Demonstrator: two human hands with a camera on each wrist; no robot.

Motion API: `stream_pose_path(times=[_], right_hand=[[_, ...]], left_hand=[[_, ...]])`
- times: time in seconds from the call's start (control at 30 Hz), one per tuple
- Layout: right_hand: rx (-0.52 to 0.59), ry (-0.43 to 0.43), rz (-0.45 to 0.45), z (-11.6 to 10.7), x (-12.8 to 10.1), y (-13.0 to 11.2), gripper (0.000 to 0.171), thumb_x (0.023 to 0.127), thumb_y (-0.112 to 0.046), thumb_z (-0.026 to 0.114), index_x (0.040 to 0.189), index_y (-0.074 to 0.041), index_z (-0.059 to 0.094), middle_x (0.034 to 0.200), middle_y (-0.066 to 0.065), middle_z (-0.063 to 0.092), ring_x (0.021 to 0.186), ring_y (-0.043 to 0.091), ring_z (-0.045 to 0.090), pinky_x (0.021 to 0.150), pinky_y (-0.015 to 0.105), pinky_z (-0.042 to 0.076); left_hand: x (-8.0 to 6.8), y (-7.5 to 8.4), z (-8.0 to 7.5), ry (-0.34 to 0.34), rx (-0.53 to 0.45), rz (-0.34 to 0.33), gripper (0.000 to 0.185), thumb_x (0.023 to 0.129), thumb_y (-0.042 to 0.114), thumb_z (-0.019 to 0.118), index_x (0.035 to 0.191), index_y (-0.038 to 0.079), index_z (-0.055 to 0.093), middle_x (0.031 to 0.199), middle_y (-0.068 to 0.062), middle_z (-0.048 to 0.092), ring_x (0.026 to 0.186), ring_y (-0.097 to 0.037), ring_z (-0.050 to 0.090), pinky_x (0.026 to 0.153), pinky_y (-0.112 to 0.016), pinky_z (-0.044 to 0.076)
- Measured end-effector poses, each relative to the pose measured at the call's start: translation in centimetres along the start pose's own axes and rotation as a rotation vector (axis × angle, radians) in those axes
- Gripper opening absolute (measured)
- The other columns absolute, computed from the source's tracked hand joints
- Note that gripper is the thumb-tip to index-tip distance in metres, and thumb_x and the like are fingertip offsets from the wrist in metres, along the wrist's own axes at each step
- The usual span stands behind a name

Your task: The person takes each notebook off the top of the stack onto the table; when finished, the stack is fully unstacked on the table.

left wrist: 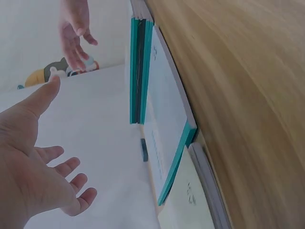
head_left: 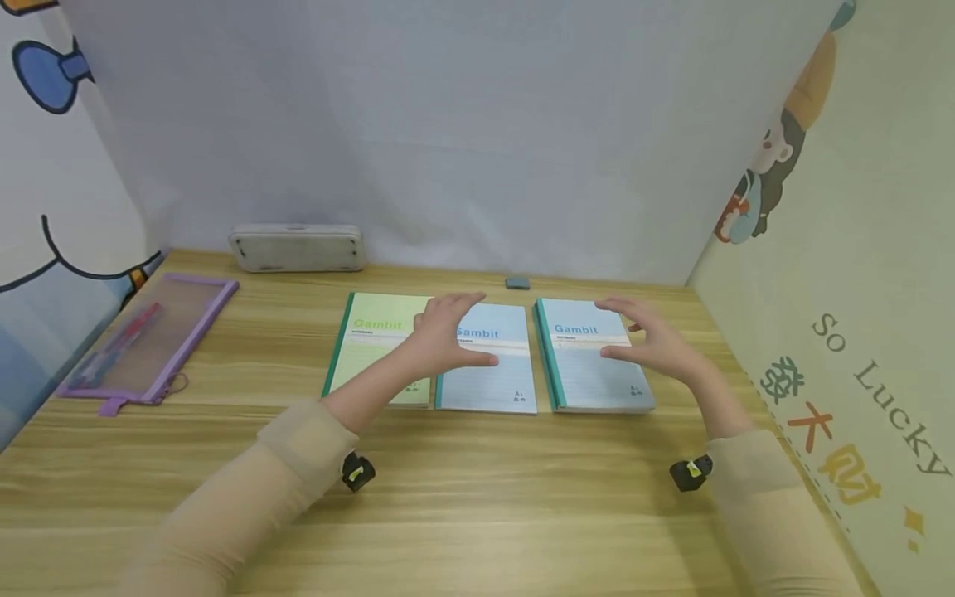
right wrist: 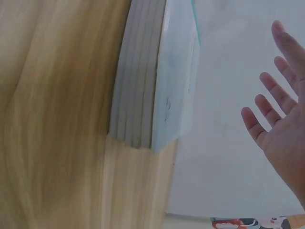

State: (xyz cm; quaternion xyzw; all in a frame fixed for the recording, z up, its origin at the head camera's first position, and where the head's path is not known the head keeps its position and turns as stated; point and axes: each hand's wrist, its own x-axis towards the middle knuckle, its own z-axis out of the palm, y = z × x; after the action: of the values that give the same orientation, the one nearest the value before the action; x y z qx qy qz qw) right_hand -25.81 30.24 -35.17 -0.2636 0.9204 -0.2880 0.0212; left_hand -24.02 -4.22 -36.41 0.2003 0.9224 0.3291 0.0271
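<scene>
Blue Gambit notebook stack (head_left: 597, 356) under open right hand (head_left: 652, 340), spine left, long axis away; left hand (head_left: 448, 336) open.

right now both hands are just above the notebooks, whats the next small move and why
Probably lower the right hand onto the right-hand stack of blue notebooks and grip its edges. Its open fingers hover just over that cover without touching. The left hand, also open, hangs above the middle blue notebook, beside the green notebook, so it could settle there next.
</scene>
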Motion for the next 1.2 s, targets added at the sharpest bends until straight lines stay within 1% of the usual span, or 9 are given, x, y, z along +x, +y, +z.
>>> stream_pose_path(times=[0.1, 0.2, 0.37, 0.53, 0.63, 0.73, 0.83, 0.97, 1.2], right_hand=[[0.002, -0.016, 0.042, -0.2, -0.6, 1.3, 0.07, 0.083, -0.021, 0.074, 0.142, -0.009, 0.04, 0.148, 0.017, 0.033, 0.135, 0.037, 0.029, 0.099, 0.058, 0.035], [0.011, -0.018, 0.055, -0.3, -1.0, 2.5, 0.07, 0.083, -0.021, 0.073, 0.142, -0.006, 0.039, 0.148, 0.019, 0.032, 0.135, 0.039, 0.028, 0.1, 0.059, 0.034], [0.066, -0.025, 0.087, -0.1, -1.6, 4.4, 0.071, 0.084, -0.023, 0.072, 0.143, -0.004, 0.037, 0.149, 0.02, 0.029, 0.136, 0.041, 0.025, 0.102, 0.061, 0.031], [0.072, -0.047, 0.156, 0.2, -1.9, 5.6, 0.075, 0.084, -0.027, 0.072, 0.144, -0.004, 0.035, 0.151, 0.022, 0.024, 0.138, 0.043, 0.02, 0.104, 0.062, 0.028], [0.064, -0.059, 0.19, 0.4, -2.0, 6.2, 0.078, 0.084, -0.028, 0.073, 0.145, -0.004, 0.032, 0.152, 0.023, 0.022, 0.139, 0.043, 0.018, 0.105, 0.061, 0.027], [0.048, -0.077, 0.216, 0.5, -2.1, 6.7, 0.082, 0.083, -0.031, 0.073, 0.147, -0.006, 0.029, 0.153, 0.023, 0.02, 0.139, 0.044, 0.017, 0.105, 0.062, 0.025], [0.031, -0.109, 0.233, 0.7, -2.4, 7.2, 0.086, 0.082, -0.036, 0.073, 0.149, -0.01, 0.027, 0.154, 0.022, 0.018, 0.139, 0.046, 0.016, 0.105, 0.064, 0.023], [0.034, -0.151, 0.26, 0.8, -2.8, 7.3, 0.087, 0.082, -0.04, 0.072, 0.151, -0.014, 0.024, 0.155, 0.021, 0.016, 0.138, 0.049, 0.016, 0.105, 0.065, 0.022], [0.047, -0.169, 0.289, 1.0, -2.6, 6.9, 0.086, 0.082, -0.042, 0.071, 0.151, -0.017, 0.024, 0.154, 0.022, 0.017, 0.135, 0.051, 0.02, 0.103, 0.065, 0.025]], left_hand=[[0.8, 0.4, 1.3, -0.01, -0.028, -0.007, 0.097, 0.073, 0.053, 0.075, 0.149, 0.017, 0.028, 0.152, -0.008, 0.029, 0.139, -0.035, 0.02, 0.106, -0.061, 0.021], [1.6, 0.9, 2.7, -0.022, -0.08, -0.017, 0.098, 0.073, 0.052, 0.076, 0.15, 0.017, 0.026, 0.151, -0.007, 0.032, 0.138, -0.035, 0.023, 0.106, -0.061, 0.022], [2.8, 1.5, 4.8, -0.048, -0.145, -0.028, 0.101, 0.073, 0.049, 0.077, 0.151, 0.018, 0.022, 0.149, -0.004, 0.037, 0.136, -0.036, 0.025, 0.105, -0.063, 0.022], [3.7, 2.2, 7.0, -0.094, -0.144, -0.029, 0.103, 0.073, 0.05, 0.076, 0.152, 0.016, 0.019, 0.151, -0.007, 0.032, 0.138, -0.036, 0.023, 0.106, -0.064, 0.018], [4.2, 2.6, 8.3, -0.114, -0.107, -0.004, 0.105, 0.072, 0.054, 0.076, 0.152, 0.015, 0.019, 0.152, -0.008, 0.031, 0.137, -0.035, 0.026, 0.105, -0.06, 0.024], [4.7, 2.9, 9.3, -0.119, -0.07, 0.006, 0.106, 0.071, 0.056, 0.076, 0.152, 0.016, 0.02, 0.152, -0.005, 0.031, 0.136, -0.032, 0.029, 0.105, -0.056, 0.027], [5.3, 3.1, 9.8, -0.13, -0.056, -0.009, 0.106, 0.071, 0.055, 0.077, 0.151, 0.015, 0.021, 0.153, -0.003, 0.03, 0.137, -0.031, 0.028, 0.108, -0.054, 0.025], [5.8, 3.3, 10.0, -0.156, -0.048, -0.023, 0.107, 0.07, 0.055, 0.077, 0.151, 0.013, 0.02, 0.153, -0.004, 0.03, 0.138, -0.032, 0.026, 0.11, -0.053, 0.022], [6.3, 3.2, 10.3, -0.181, -0.059, -0.023, 0.106, 0.073, 0.051, 0.076, 0.153, 0.019, 0.015, 0.153, -0.004, 0.029, 0.139, -0.03, 0.025, 0.111, -0.052, 0.021]])
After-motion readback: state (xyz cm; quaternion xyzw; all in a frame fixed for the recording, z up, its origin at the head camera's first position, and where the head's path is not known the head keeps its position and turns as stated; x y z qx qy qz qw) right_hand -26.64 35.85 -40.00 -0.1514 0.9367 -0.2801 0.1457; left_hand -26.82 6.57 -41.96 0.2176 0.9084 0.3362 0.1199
